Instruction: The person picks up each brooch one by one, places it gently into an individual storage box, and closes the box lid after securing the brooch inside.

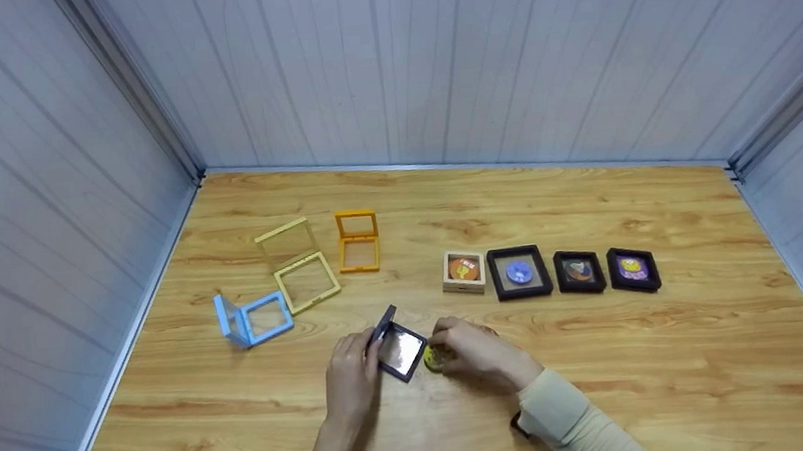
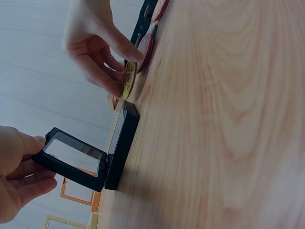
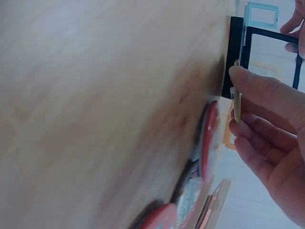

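Observation:
My left hand (image 1: 348,378) pinches the raised lid of a black hinged display frame (image 2: 125,145) by its edge, thumb on one side and fingers on the other. The frame's base, with a shiny clear window, lies on the table. Just to its right, my right hand (image 1: 484,354) holds a thin round yellow badge (image 2: 127,82) between thumb and fingers. The badge stands on edge close beside the frame's rim. Under and behind the right hand lie several round badges, among them a red-edged badge (image 3: 208,138), mostly hidden in the head view.
Open hinged frames stand at the left: a blue frame (image 1: 272,333), a pale yellow frame (image 1: 312,304) and an orange frame (image 1: 360,268). At the right is a row of closed frames holding round pieces: a beige frame (image 1: 464,288) and several black ones, including the far-right frame (image 1: 636,287).

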{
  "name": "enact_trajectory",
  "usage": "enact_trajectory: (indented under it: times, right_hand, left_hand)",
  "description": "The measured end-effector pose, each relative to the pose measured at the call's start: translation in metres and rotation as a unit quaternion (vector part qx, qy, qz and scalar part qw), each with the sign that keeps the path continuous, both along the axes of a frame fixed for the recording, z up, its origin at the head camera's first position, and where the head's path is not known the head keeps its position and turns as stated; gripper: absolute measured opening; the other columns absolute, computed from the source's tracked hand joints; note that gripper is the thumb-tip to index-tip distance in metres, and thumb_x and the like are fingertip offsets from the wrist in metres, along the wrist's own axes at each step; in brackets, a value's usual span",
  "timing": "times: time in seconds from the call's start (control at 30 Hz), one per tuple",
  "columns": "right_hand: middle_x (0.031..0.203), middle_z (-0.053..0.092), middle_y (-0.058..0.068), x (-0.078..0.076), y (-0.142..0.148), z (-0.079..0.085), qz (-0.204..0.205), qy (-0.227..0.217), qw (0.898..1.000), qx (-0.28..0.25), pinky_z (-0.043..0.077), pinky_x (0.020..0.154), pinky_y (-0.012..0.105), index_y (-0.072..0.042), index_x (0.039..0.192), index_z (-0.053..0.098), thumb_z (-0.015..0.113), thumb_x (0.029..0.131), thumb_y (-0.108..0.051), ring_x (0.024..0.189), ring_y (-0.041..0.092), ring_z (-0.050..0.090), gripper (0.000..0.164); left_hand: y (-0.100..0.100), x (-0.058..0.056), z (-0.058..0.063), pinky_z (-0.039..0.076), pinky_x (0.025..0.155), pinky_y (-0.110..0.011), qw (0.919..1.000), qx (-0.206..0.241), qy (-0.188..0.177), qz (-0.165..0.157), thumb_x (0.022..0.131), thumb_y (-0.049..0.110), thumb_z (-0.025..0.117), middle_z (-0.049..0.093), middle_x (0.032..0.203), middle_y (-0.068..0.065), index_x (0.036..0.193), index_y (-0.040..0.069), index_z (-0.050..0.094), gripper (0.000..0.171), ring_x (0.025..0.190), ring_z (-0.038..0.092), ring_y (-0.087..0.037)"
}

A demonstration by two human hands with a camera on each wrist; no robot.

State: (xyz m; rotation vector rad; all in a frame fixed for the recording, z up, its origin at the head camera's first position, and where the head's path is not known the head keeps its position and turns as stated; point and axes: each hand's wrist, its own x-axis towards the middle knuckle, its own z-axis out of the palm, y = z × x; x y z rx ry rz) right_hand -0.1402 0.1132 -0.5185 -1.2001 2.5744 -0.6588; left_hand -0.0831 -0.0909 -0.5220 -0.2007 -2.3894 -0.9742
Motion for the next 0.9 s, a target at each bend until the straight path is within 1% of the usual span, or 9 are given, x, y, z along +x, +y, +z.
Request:
enact_trajectory:
  times: [0.17,0.3,0.53,0.73,0.9]
  right_hand:
    - [0.094,0.055,0.005,-0.001,-0.007,0.004,-0.004,-0.002,1.0,-0.008,0.045,0.076,0.026,-0.002,0.102,0.064,0.072,0.071,-0.013,0.084,0.015,0.052,0.033]
    - [0.093,0.055,0.004,-0.003,-0.014,0.005,0.001,0.009,1.0,-0.016,0.044,0.076,0.025,-0.004,0.1,0.065,0.072,0.072,-0.015,0.084,0.014,0.052,0.031]
    - [0.091,0.055,0.004,-0.006,-0.027,0.005,0.001,0.024,0.999,-0.032,0.045,0.074,0.024,-0.004,0.096,0.066,0.073,0.07,-0.013,0.082,0.014,0.052,0.028]
    - [0.091,0.055,0.004,-0.009,-0.037,0.002,-0.008,0.017,1.0,-0.026,0.045,0.072,0.021,-0.004,0.1,0.065,0.071,0.073,-0.014,0.08,0.012,0.052,0.03]
    - [0.092,0.055,0.005,-0.011,-0.044,-0.002,-0.002,0.022,1.0,-0.019,0.044,0.075,0.023,-0.004,0.103,0.065,0.07,0.075,-0.015,0.084,0.014,0.052,0.03]
  left_hand:
    - [-0.001,0.0,-0.001,0.048,0.066,-0.035,1.0,0.0,0.001,0.0,0.077,-0.001,0.064,0.062,0.08,-0.01,0.092,-0.006,0.064,0.016,0.075,0.058,-0.023]
    - [-0.001,0.0,-0.002,0.048,0.065,-0.035,1.0,0.0,0.001,-0.002,0.077,-0.001,0.064,0.062,0.08,-0.009,0.092,-0.006,0.064,0.015,0.074,0.058,-0.022]
    - [-0.001,0.0,-0.002,0.048,0.065,-0.035,0.9999,-0.009,0.01,-0.003,0.077,0.0,0.064,0.061,0.08,-0.009,0.092,-0.005,0.064,0.016,0.074,0.057,-0.022]
    - [-0.001,0.0,-0.001,0.048,0.064,-0.034,0.9999,-0.014,0.006,-0.001,0.078,0.002,0.064,0.061,0.081,-0.009,0.093,-0.005,0.063,0.016,0.075,0.057,-0.022]
    - [-0.001,0.001,0.0,0.048,0.064,-0.033,0.9999,-0.017,0.001,-0.002,0.079,0.003,0.064,0.061,0.081,-0.009,0.093,-0.005,0.064,0.016,0.075,0.058,-0.021]
